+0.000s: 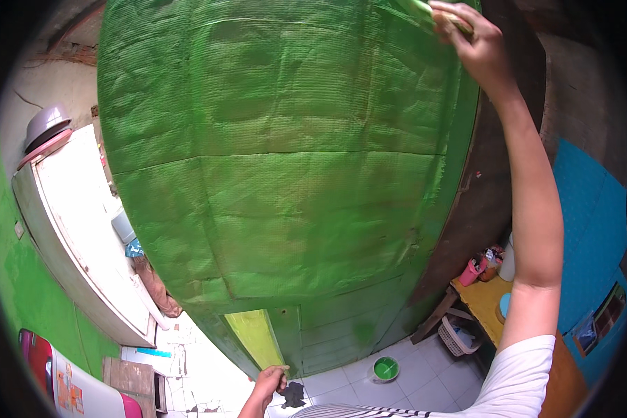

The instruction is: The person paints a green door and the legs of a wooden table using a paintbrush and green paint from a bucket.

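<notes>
My right hand (470,42) is raised high at the upper right, its fingers closed round a paintbrush (419,7) smeared with green. The brush end meets the top right part of a tall panel wall (279,202), whose wrinkled, quilted-looking covering is coated in uneven green paint. Low at the bottom middle, my left hand (268,383) hangs with its fingers curled in, and nothing shows in it. Just above it is a yellow-green strip (254,338) in the lower panel. A small tub of green paint (385,368) rests on the tiled floor to the right of that hand.
A dark cloth (293,395) lies on the white tiles. On the right are a yellow-topped table (484,301), a pink cup (472,271) and a white basket (460,334). To the left stand a doorway (104,244), a wooden stool (129,383) and a white-and-pink appliance (76,383).
</notes>
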Tool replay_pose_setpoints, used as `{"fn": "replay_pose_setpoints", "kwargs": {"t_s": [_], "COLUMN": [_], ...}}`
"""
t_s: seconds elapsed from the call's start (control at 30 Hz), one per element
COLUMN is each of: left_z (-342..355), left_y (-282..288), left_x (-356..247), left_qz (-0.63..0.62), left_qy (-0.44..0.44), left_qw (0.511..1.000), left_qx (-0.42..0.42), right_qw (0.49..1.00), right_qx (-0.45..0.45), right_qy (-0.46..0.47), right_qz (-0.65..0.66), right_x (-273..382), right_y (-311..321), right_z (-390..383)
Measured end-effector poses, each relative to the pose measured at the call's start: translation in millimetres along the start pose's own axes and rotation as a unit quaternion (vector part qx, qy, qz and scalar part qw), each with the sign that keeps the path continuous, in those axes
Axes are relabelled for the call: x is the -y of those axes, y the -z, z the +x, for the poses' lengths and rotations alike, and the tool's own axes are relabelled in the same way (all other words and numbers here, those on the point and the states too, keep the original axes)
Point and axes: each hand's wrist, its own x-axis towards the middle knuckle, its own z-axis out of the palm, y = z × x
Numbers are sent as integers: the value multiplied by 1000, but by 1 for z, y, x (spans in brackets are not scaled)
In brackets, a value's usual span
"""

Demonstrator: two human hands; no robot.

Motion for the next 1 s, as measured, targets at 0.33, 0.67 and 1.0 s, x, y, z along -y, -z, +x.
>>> {"fn": "replay_pose_setpoints", "kwargs": {"t_s": [0.33, 0.67, 1.0], "left_z": [-3, 4, 9], "left_y": [27, 55, 65], "left_x": [7, 6, 20], "left_qz": [-21, -22, -29], "left_qy": [4, -2, 7], "left_qw": [1000, 1000, 1000], "left_qx": [-9, -2, 2], "right_qw": [984, 953, 985], "right_qx": [165, 275, 89], "right_qy": [65, 27, 131], "right_qz": [11, 121, -66], "right_x": [98, 122, 123], "right_y": [-78, -61, -95], "right_z": [-67, -41, 4]}}
